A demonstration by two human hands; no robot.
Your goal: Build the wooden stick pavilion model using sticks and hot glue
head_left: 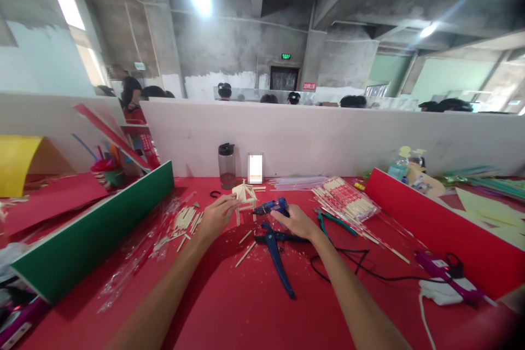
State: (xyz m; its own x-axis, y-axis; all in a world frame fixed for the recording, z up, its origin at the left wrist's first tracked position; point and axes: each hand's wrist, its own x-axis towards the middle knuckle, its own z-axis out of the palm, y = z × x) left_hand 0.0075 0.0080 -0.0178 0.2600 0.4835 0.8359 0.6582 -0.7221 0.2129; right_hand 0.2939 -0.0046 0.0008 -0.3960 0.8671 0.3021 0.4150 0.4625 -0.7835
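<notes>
My right hand (296, 221) is wrapped round a blue hot glue gun (275, 206). The gun's dark nozzle points left, close to a small pavilion-like model (245, 194) built from pale wooden sticks. At the model's left side, the fingers of my left hand (220, 212) are pressed together against its roof edge; whether a loose stick is pinched there is hard to see. The model stands on legs on the red table (229, 306). Just in front of it lies a blue-handled cutter (275, 254), with a few cut sticks (246, 254) and crumbs beside it.
Green-handled pliers (336, 221) and bundled sticks (346, 199) lie to the right, near a black cord (369, 272). Cut sticks (188, 219) and clear wrappers (135, 262) are left. A bottle (227, 167) and lit screen (255, 168) stand behind. Green (102, 229) and red (443, 224) boards flank the space.
</notes>
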